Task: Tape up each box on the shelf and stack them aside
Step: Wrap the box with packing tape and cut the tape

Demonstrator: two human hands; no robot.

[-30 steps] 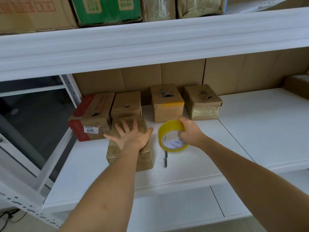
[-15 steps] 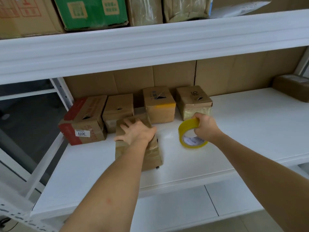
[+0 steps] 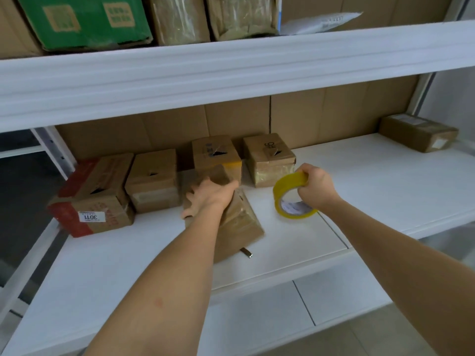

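Left hand [image 3: 209,197] on top of the front box [image 3: 240,222], fingers curled over its far & left edges, box tilted up on the shelf [image 3: 385,186]. Right hand [image 3: 314,187] just right of that box, fingers clamped on the yellow tape roll [image 3: 289,196], roll upright, low edge on shelf. Behind the box: 4 more boxes [image 3: 154,179] in a row; metal bit [image 3: 246,253] pokes out from under its near edge

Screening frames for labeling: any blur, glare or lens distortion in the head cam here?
Head view: wide-angle bowing curves the upper shelf edge; light is soft and even, shadows faint; mild sheen on the taped boxes up top. Left hand and the box it grips are slightly motion-smeared; right hand and tape roll are sharper. The label on the red-edged box is only partly readable.
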